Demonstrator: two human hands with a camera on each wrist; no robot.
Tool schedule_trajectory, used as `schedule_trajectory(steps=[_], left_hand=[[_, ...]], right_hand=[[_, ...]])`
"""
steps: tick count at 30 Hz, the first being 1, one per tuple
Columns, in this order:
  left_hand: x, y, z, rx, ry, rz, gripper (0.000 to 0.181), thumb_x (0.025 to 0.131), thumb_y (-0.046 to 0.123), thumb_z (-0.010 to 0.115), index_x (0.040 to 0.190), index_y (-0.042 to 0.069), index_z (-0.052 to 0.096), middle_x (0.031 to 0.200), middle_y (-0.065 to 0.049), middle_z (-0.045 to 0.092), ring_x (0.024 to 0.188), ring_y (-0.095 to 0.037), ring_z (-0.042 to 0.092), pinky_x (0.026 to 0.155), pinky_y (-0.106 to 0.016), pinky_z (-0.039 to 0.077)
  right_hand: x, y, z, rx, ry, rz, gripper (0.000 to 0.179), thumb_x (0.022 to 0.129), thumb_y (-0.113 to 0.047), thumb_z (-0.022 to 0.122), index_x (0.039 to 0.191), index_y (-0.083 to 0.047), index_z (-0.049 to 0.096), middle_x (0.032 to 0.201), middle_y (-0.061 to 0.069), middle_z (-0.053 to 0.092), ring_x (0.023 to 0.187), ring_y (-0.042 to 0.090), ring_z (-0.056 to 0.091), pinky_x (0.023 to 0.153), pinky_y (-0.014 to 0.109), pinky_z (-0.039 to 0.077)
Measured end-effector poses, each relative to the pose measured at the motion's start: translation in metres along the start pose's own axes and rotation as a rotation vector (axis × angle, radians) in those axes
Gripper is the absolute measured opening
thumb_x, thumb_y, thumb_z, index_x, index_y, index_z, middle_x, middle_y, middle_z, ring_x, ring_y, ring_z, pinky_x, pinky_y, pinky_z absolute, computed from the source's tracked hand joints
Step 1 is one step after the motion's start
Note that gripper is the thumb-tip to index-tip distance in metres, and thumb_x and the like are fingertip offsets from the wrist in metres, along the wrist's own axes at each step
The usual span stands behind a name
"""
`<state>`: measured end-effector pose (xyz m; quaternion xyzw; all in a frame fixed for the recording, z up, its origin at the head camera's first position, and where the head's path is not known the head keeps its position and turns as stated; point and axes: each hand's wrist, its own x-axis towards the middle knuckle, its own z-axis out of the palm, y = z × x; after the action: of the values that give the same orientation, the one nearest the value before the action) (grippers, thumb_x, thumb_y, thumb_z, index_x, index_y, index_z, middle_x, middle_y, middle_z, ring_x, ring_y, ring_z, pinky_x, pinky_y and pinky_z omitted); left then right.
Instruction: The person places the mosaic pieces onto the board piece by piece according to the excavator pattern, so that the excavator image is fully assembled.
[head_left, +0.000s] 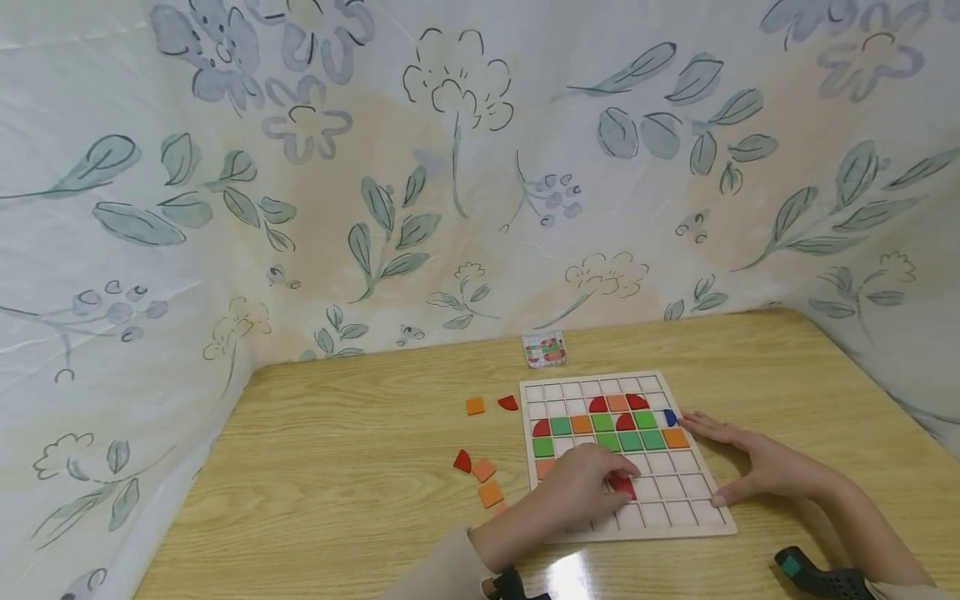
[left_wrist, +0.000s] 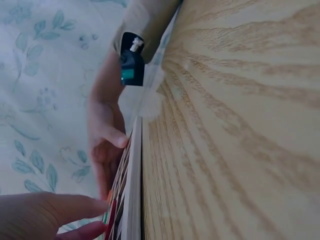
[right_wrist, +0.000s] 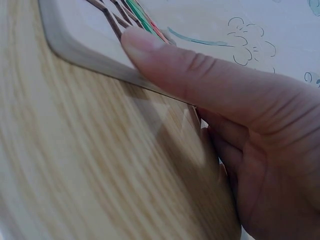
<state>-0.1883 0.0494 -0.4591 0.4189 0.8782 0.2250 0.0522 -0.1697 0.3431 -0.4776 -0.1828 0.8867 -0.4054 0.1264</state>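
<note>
A white square grid board (head_left: 678, 508) lies on the table, with red, green, orange and salmon tiles in some cells. My left hand (head_left: 581, 483) reaches over its lower left part. Between thumb and forefinger it pinches a red tile (head_left: 623, 485) at the board's surface; the tile's outline is partly covered. In the left wrist view, the fingertips of my left hand (left_wrist: 60, 212) meet the board's face. My right hand (head_left: 750, 454) rests along the board's right edge, fingers extended near a blue tile (head_left: 671, 417). Its thumb lies on the rim in the right wrist view.
Left of the board lie loose tiles: an orange square (head_left: 476, 406), a red quarter circle (head_left: 508, 402), another red quarter circle (head_left: 462, 461) and several orange squares. A small pattern card (head_left: 544, 350) lies behind the board. Floral cloth (head_left: 465, 167) stands around the wooden table (head_left: 337, 467).
</note>
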Motion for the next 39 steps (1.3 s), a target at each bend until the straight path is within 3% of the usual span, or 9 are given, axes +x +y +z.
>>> schedule_trajectory(steps=[5, 12, 17, 21, 25, 30, 34, 39], left_hand=[[-0.010, -0.011, -0.004, -0.110, 0.016, -0.003, 0.021, 0.083, 0.027, 0.067, 0.104, 0.026, 0.069, 0.088, 0.021, 0.063, 0.078, 0.007, 0.050, 0.069, -0.008, 0.037], [-0.033, -0.037, -0.022, -0.367, 0.073, -0.104, 0.022, 0.083, 0.023, 0.068, 0.105, 0.018, 0.070, 0.097, 0.011, 0.067, 0.084, 0.001, 0.055, 0.072, -0.013, 0.043], [-0.051, -0.056, -0.036, -0.455, 0.142, -0.181, 0.022, 0.082, 0.019, 0.070, 0.103, 0.015, 0.070, 0.095, 0.006, 0.069, 0.081, -0.007, 0.057, 0.071, -0.018, 0.046], [-0.067, -0.072, -0.046, -0.440, 0.185, -0.216, 0.023, 0.082, 0.019, 0.070, 0.105, 0.016, 0.069, 0.098, 0.006, 0.068, 0.085, -0.008, 0.058, 0.077, -0.023, 0.047], [-0.083, -0.087, -0.057, -0.381, 0.187, -0.202, 0.026, 0.083, 0.016, 0.069, 0.109, 0.017, 0.068, 0.105, 0.006, 0.066, 0.092, -0.011, 0.058, 0.081, -0.027, 0.047], [-0.096, -0.103, -0.064, -0.374, 0.121, -0.198, 0.032, 0.082, 0.003, 0.062, 0.110, 0.018, 0.067, 0.110, 0.007, 0.064, 0.093, -0.015, 0.055, 0.076, -0.026, 0.046], [-0.102, -0.111, -0.064, -0.349, 0.059, -0.201, 0.038, 0.079, -0.002, 0.056, 0.110, 0.017, 0.068, 0.109, 0.008, 0.064, 0.088, -0.014, 0.052, 0.072, -0.022, 0.042], [-0.106, -0.117, -0.062, -0.315, 0.048, -0.175, 0.042, 0.074, -0.005, 0.055, 0.108, 0.016, 0.069, 0.107, 0.008, 0.065, 0.092, -0.007, 0.053, 0.078, -0.022, 0.043]], right_hand=[[0.000, 0.001, 0.000, 0.008, -0.001, -0.006, 0.089, 0.067, -0.029, 0.080, 0.143, -0.017, 0.035, 0.151, 0.016, 0.019, 0.113, -0.031, 0.007, 0.087, 0.075, 0.014], [0.000, 0.003, 0.000, 0.004, 0.001, 0.000, 0.090, 0.067, -0.028, 0.080, 0.143, -0.017, 0.034, 0.150, 0.020, 0.019, 0.111, -0.032, 0.008, 0.087, 0.074, 0.014], [-0.001, 0.002, 0.000, 0.006, -0.008, -0.003, 0.089, 0.068, -0.027, 0.079, 0.144, -0.018, 0.033, 0.152, 0.014, 0.019, 0.111, -0.032, 0.008, 0.086, 0.075, 0.016], [-0.002, 0.001, 0.000, 0.007, -0.004, -0.010, 0.088, 0.069, -0.025, 0.079, 0.144, -0.018, 0.033, 0.153, 0.004, 0.019, 0.112, -0.032, 0.008, 0.085, 0.075, 0.016], [-0.002, 0.000, 0.000, 0.012, -0.004, -0.003, 0.087, 0.069, -0.025, 0.078, 0.144, -0.018, 0.034, 0.152, 0.000, 0.019, 0.111, -0.032, 0.008, 0.085, 0.075, 0.016], [-0.002, 0.000, 0.000, 0.013, -0.004, -0.005, 0.086, 0.070, -0.025, 0.078, 0.143, -0.017, 0.035, 0.152, 0.000, 0.020, 0.113, -0.032, 0.008, 0.085, 0.075, 0.016], [-0.003, 0.000, 0.000, 0.011, -0.005, -0.009, 0.086, 0.070, -0.024, 0.078, 0.144, -0.017, 0.034, 0.150, -0.011, 0.019, 0.114, -0.032, 0.008, 0.085, 0.075, 0.016], [-0.002, -0.001, -0.001, 0.002, -0.009, -0.010, 0.087, 0.070, -0.025, 0.078, 0.144, -0.018, 0.033, 0.150, -0.012, 0.018, 0.112, -0.032, 0.008, 0.084, 0.075, 0.017]])
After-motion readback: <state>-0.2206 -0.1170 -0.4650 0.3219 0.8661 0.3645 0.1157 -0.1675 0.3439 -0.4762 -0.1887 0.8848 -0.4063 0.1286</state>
